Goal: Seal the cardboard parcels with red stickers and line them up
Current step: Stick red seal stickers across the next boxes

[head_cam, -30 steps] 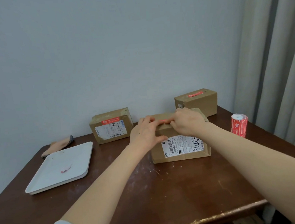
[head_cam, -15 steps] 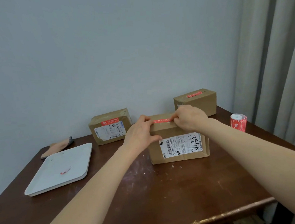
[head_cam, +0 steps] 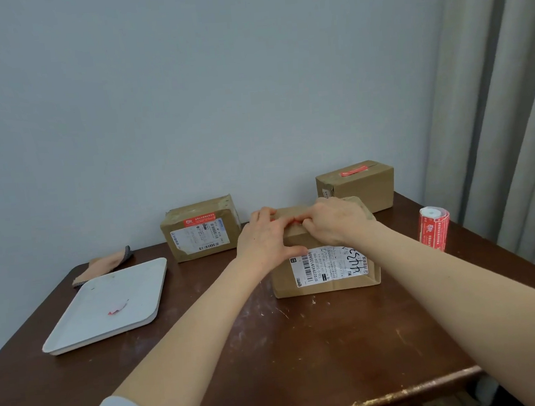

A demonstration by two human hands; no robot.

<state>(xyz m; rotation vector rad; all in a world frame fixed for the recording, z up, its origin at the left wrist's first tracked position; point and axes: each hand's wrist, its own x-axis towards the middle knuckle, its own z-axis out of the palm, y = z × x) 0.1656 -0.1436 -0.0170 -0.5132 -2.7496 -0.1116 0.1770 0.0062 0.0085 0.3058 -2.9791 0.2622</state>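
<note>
While left grip holds parcel, right grip presses: tray left, roll right.

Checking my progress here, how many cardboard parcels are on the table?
3. The middle parcel sits under the left hand and right hand; the back-left parcel and back-right parcel stand by the wall. None seems hidden.

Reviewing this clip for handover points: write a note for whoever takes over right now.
Left hand grips the middle parcel at its top front edge, thumb on the front. Right hand: bent fingertips on the red sticker atop it; pressing or pinching unclear.
Back-right parcel carries a red strip on top; back-left parcel shows a red label. Sticker roll stands at the right.
To do: finish pressing this sticker, line up the three parcels.
</note>
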